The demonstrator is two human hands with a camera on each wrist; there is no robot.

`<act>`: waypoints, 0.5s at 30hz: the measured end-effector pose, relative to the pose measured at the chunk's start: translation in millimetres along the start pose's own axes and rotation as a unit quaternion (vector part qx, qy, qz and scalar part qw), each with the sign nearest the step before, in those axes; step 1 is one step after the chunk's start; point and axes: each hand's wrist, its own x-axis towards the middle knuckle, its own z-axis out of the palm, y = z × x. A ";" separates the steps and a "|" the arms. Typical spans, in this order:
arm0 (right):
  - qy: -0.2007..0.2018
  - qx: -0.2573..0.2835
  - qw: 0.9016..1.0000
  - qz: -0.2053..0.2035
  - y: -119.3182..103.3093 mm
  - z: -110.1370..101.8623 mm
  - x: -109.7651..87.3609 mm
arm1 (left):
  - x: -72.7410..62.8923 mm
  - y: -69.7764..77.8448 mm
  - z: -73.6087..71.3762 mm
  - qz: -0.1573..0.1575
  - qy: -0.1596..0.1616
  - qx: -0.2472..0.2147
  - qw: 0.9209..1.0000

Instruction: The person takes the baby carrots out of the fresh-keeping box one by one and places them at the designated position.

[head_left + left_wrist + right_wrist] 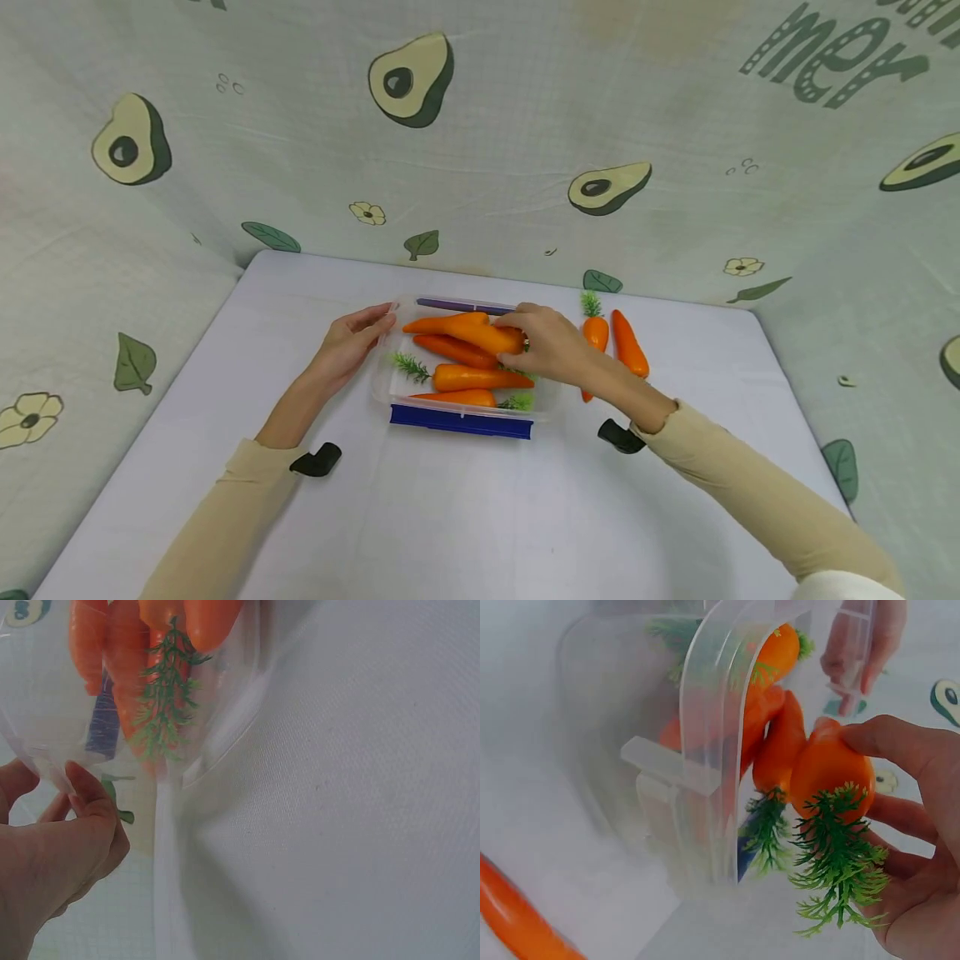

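Note:
A clear plastic container [381, 387] with blue side clips stands on the table, holding several glossy orange carrots [472, 377] with green tops. At its left end, my left hand [351, 343] pinches the rim between thumb and fingers; the left wrist view shows this hand [67, 847] at the clear corner. My right hand [551, 342] reaches over the right end and grips one carrot [483, 335] by its thick end. In the right wrist view that carrot [829, 776] lies between thumb and fingers, its leafy top hanging toward the palm. Other carrots lie beneath and beside it.
Right of the container, a carrot with a green top [596, 332] and another carrot [630, 343] lie on the white table [465, 517]. A blue clip [460, 422] folds out at the container's near side. Avocado-print cloth [495, 150] hangs behind and at both sides.

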 end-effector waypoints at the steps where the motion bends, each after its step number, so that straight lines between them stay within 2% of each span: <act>1: 0.006 0.004 1.000 0.001 1.8 -1.3 -2.4 | 0.0 0.2 0.2 0.000 -0.001 0.001 1.000; 8: 0.053 0.048 0.997 0.007 12.5 -8.8 -18.0 | -0.8 1.7 0.9 -0.001 -0.002 -0.001 1.000; 15: 0.099 0.098 0.989 0.047 25.8 -10.1 -32.8 | -1.1 2.1 1.5 -0.008 -0.003 0.000 1.000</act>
